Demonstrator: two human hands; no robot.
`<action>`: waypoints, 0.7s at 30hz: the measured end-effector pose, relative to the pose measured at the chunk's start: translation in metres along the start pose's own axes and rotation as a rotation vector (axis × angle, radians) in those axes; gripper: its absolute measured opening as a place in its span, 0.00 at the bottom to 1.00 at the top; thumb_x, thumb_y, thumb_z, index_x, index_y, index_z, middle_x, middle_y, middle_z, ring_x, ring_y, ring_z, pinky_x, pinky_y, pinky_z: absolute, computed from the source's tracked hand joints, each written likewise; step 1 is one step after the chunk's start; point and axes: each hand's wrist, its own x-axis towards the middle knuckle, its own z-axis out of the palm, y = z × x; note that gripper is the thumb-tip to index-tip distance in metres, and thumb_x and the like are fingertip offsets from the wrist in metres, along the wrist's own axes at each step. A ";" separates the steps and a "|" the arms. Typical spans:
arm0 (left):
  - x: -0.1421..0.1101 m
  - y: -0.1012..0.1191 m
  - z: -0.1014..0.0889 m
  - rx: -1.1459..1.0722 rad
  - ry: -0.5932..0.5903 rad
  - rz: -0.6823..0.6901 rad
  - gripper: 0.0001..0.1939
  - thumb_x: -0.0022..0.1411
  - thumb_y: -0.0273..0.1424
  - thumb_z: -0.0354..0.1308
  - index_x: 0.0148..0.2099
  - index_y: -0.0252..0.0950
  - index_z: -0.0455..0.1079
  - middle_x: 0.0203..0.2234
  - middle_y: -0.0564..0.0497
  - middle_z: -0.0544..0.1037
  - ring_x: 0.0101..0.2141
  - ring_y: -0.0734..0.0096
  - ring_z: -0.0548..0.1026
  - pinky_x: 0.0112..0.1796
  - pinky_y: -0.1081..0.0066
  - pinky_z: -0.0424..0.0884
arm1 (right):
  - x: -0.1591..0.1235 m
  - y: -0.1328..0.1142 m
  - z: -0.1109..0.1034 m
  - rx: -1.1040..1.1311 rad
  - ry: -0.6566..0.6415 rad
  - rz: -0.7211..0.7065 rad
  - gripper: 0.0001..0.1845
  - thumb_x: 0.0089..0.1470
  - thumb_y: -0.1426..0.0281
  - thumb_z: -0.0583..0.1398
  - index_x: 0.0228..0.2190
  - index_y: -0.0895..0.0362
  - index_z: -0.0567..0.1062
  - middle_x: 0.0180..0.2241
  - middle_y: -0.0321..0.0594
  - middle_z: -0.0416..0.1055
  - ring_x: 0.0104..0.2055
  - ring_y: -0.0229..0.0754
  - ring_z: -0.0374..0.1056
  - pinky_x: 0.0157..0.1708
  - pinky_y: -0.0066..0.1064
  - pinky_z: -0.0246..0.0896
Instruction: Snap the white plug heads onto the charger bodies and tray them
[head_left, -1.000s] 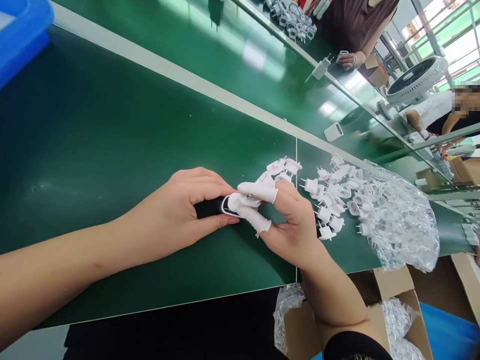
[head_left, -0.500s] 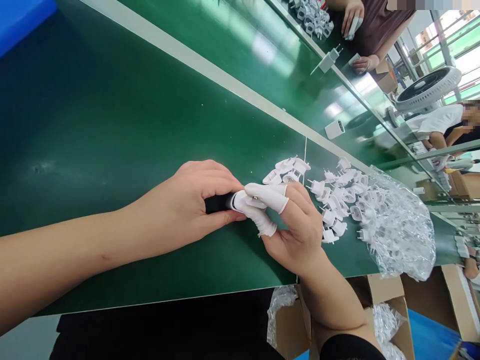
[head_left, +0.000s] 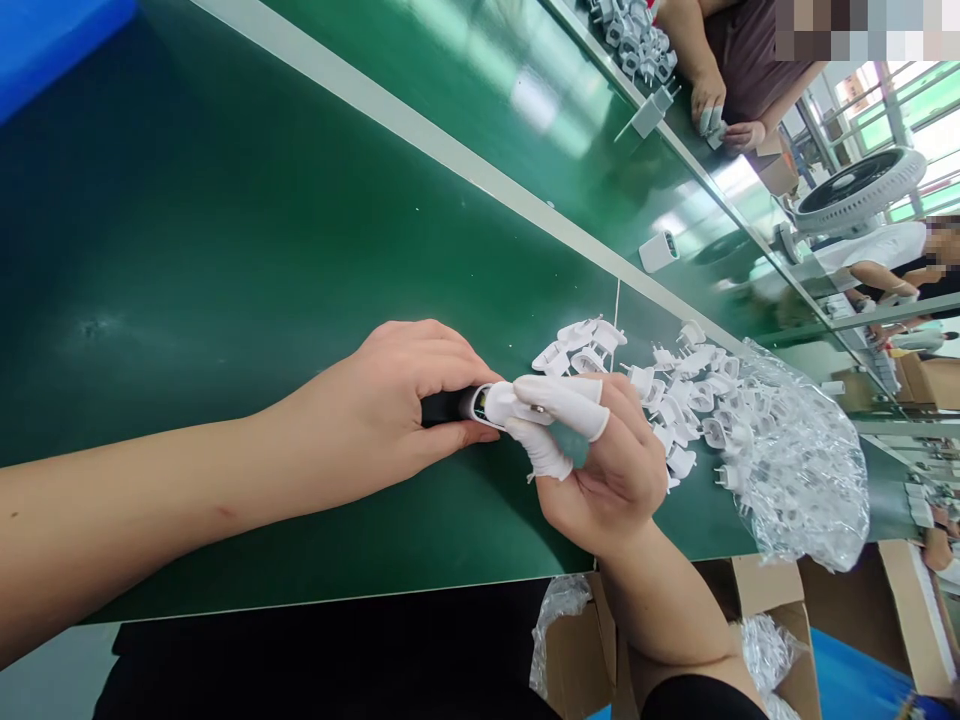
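Observation:
My left hand (head_left: 401, 400) is closed round a white charger housing (head_left: 477, 404), whose open end faces right and shows a bit of circuit board inside. Most of that housing is hidden in the fingers. White finger cots cover the thumb and some fingers of my right hand (head_left: 604, 460), which pinches a white plug cap (head_left: 499, 402) with a metal pin showing. The cap sits at the mouth of the housing, tilted, with a gap on its left side. Behind my right hand lies a small group of loose plug caps (head_left: 589, 360).
More white plug caps (head_left: 679, 395) spill from a clear plastic bag (head_left: 817, 480) on the green bench (head_left: 300, 250). A lone white housing (head_left: 658, 252) and a charger with prongs (head_left: 651, 112) lie beyond the pale strip. Opposite, a co-worker's hands (head_left: 724, 130) handle a part. Cardboard boxes (head_left: 772, 590) stand below.
My right hand has shifted slightly right with the plug cap, and the gap at the housing's mouth has widened, exposing the board. The co-worker's hands have come together.

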 end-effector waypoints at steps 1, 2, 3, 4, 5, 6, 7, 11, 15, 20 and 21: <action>0.000 0.000 0.000 0.000 0.004 0.000 0.08 0.76 0.40 0.67 0.53 0.49 0.85 0.46 0.54 0.89 0.50 0.52 0.83 0.58 0.49 0.72 | 0.001 0.000 0.000 0.005 0.005 0.005 0.17 0.68 0.79 0.68 0.53 0.48 0.80 0.41 0.36 0.88 0.36 0.43 0.80 0.36 0.41 0.76; -0.001 0.000 0.000 -0.001 0.008 -0.004 0.08 0.76 0.40 0.66 0.52 0.49 0.85 0.46 0.54 0.89 0.50 0.52 0.83 0.58 0.49 0.72 | 0.001 -0.001 0.000 0.016 0.000 0.010 0.17 0.68 0.79 0.68 0.53 0.48 0.80 0.41 0.36 0.88 0.36 0.42 0.80 0.36 0.41 0.76; -0.001 0.001 0.001 -0.002 0.007 -0.008 0.08 0.76 0.40 0.66 0.52 0.49 0.85 0.46 0.54 0.89 0.50 0.52 0.82 0.58 0.49 0.72 | 0.001 -0.001 0.000 0.029 -0.012 0.015 0.17 0.68 0.79 0.68 0.52 0.49 0.80 0.41 0.36 0.88 0.36 0.42 0.80 0.37 0.40 0.76; -0.001 0.002 0.001 -0.004 0.004 -0.013 0.09 0.76 0.40 0.66 0.52 0.49 0.85 0.46 0.53 0.89 0.51 0.51 0.82 0.58 0.49 0.72 | 0.001 -0.001 0.000 0.038 -0.028 0.020 0.17 0.68 0.79 0.69 0.52 0.49 0.80 0.41 0.36 0.88 0.36 0.41 0.80 0.37 0.40 0.76; -0.001 0.002 0.001 -0.004 0.002 -0.021 0.09 0.76 0.40 0.66 0.52 0.49 0.85 0.46 0.53 0.89 0.51 0.51 0.82 0.59 0.49 0.72 | 0.001 -0.001 0.000 0.037 -0.044 0.030 0.16 0.68 0.78 0.69 0.52 0.49 0.81 0.40 0.36 0.88 0.36 0.41 0.80 0.36 0.40 0.76; -0.001 0.003 0.001 -0.002 0.001 -0.031 0.09 0.76 0.40 0.65 0.52 0.49 0.85 0.47 0.53 0.88 0.52 0.51 0.82 0.59 0.49 0.71 | 0.000 -0.002 0.001 0.023 -0.060 0.045 0.15 0.68 0.77 0.69 0.51 0.49 0.81 0.40 0.36 0.87 0.35 0.41 0.79 0.36 0.39 0.76; -0.002 0.003 0.001 0.000 0.002 -0.041 0.09 0.76 0.40 0.65 0.52 0.49 0.85 0.47 0.53 0.88 0.52 0.51 0.82 0.60 0.49 0.71 | 0.000 -0.002 0.001 0.001 -0.070 0.061 0.14 0.68 0.76 0.69 0.51 0.49 0.81 0.39 0.36 0.86 0.35 0.41 0.78 0.35 0.39 0.75; -0.001 0.001 0.002 0.005 -0.003 -0.029 0.09 0.76 0.40 0.66 0.52 0.48 0.85 0.47 0.53 0.88 0.53 0.51 0.82 0.60 0.49 0.71 | -0.002 -0.005 0.001 -0.080 -0.070 0.076 0.11 0.68 0.76 0.69 0.49 0.51 0.82 0.34 0.36 0.83 0.30 0.40 0.70 0.31 0.37 0.69; -0.002 0.001 0.001 -0.005 -0.003 -0.028 0.08 0.75 0.40 0.66 0.52 0.49 0.85 0.47 0.54 0.88 0.52 0.51 0.82 0.60 0.49 0.71 | -0.001 -0.006 0.001 -0.107 -0.074 0.062 0.09 0.68 0.76 0.69 0.47 0.52 0.82 0.32 0.35 0.80 0.29 0.39 0.65 0.30 0.35 0.65; -0.003 0.000 0.001 -0.022 0.006 -0.047 0.09 0.74 0.42 0.66 0.52 0.51 0.86 0.46 0.54 0.88 0.52 0.50 0.82 0.60 0.49 0.71 | 0.000 -0.005 0.003 -0.099 -0.073 0.062 0.10 0.67 0.77 0.67 0.44 0.49 0.82 0.27 0.33 0.75 0.29 0.41 0.69 0.31 0.36 0.68; -0.003 0.000 0.002 -0.023 0.004 -0.048 0.09 0.74 0.42 0.66 0.52 0.52 0.86 0.46 0.54 0.88 0.52 0.50 0.82 0.60 0.49 0.71 | 0.000 -0.004 0.004 -0.095 -0.066 0.058 0.11 0.66 0.78 0.67 0.44 0.49 0.82 0.27 0.33 0.76 0.29 0.42 0.71 0.33 0.37 0.71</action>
